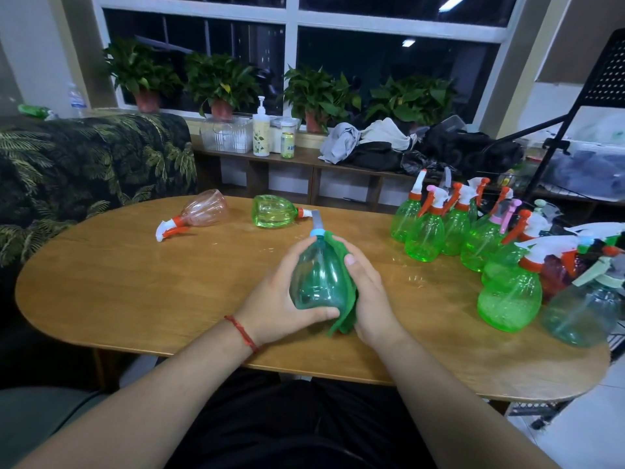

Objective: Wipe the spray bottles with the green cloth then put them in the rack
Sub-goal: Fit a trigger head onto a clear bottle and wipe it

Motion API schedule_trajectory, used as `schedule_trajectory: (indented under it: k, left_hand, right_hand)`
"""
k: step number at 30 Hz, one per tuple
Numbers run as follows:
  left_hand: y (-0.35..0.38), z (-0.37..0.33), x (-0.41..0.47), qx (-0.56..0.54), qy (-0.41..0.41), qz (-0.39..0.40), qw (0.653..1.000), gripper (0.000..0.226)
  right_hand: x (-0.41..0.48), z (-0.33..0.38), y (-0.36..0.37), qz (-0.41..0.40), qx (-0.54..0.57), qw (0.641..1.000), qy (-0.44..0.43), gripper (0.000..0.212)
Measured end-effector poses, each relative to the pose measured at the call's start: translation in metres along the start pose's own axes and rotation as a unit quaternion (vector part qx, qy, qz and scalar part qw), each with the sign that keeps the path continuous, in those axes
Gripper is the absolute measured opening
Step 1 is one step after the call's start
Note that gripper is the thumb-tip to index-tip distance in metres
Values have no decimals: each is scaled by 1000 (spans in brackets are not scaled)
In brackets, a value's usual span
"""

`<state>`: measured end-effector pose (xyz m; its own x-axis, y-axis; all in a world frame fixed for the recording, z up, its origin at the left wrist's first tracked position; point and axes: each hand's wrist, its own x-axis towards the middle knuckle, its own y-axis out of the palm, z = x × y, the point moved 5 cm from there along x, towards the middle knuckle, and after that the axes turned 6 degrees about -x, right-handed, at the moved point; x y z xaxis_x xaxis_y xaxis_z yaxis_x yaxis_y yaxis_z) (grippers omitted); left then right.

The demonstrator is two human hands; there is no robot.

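Left hand (pixel 277 299), a red string (pixel 241 333) at its wrist, curls round the teal spray bottle (pixel 318 279) in the centre of the frame, with the thumb laid across the base. Right hand (pixel 368 292) wraps the green cloth (pixel 345 321) against the bottle's right side, thumb pressing on the cloth near the shoulder. The bottle is tilted, with its base towards the person and its blue collar pointing away. Whether it touches the wooden desk (pixel 135 282) I cannot tell.

At the lower right a big green bottle (pixel 510 299) and a pale teal bottle (pixel 581 316) stand upright on the desk. Behind them, at the right of the frame, a cluster of green bottles (pixel 424 236) with orange and white triggers also stands upright. Two bottles lie on their sides at the desk's far edge, well apart from the hands: a green one (pixel 274 211) at centre and a pink one (pixel 203 211) to its left.

Beyond the desk, a leaf-print sofa (pixel 84 164) is at the left. A low shelf (pixel 304 160) holds a pump bottle (pixel 261 130) and heaped clothes (pixel 372 143), under potted plants (pixel 220 82) at the dark window.
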<state>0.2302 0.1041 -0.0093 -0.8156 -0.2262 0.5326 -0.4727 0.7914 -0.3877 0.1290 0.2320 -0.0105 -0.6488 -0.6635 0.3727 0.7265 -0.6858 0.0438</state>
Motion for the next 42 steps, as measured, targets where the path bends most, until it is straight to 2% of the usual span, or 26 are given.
schedule_trajectory:
  k: [4, 8, 13, 18, 22, 25, 27, 29, 32, 36, 39, 42]
  left_hand:
    - [2, -1, 3, -14, 0, 35, 999, 109]
    - [2, 0, 2, 63, 23, 25, 997, 121]
    - [2, 4, 2, 57, 27, 12, 998, 121]
    - [-6, 17, 6, 23, -11, -53, 998, 112]
    - [-14, 21, 5, 15, -28, -123, 992, 107]
    - [-15, 20, 4, 18, -29, -147, 989, 103]
    - [-16, 18, 4, 22, -23, -151, 988, 104]
    - [-16, 15, 4, 27, -14, -131, 991, 105]
    - [-10, 7, 2, 31, 8, -62, 998, 106]
    - [0, -1, 1, -40, 13, 12, 999, 102]
    - [0, 1, 2, -59, 8, 21, 998, 100]
    - [-1, 5, 2, -54, -12, -11, 998, 100]
  right_hand:
    - [-1, 0, -3, -1, 80, 996, 38, 50]
    - [1, -2, -11, -40, 44, 998, 3, 45]
    - [-1, 0, -7, -38, -75, 996, -42, 40]
    - [-10, 9, 3, -13, -256, 955, -146, 44]
    - [-16, 13, 10, 16, -310, 931, -194, 40]
    - [-19, 17, 15, 29, -334, 914, -228, 38]
    - [-17, 15, 14, 23, -318, 921, -223, 35]
    - [-12, 8, 10, 7, -276, 944, -183, 35]
    - [-4, 1, 5, -3, -130, 989, -68, 39]
    - [-1, -1, -1, -1, 11, 1000, 22, 45]
    - [-1, -3, 0, 8, 24, 999, 40, 47]
    - [-3, -1, 1, -8, -32, 999, -1, 42]
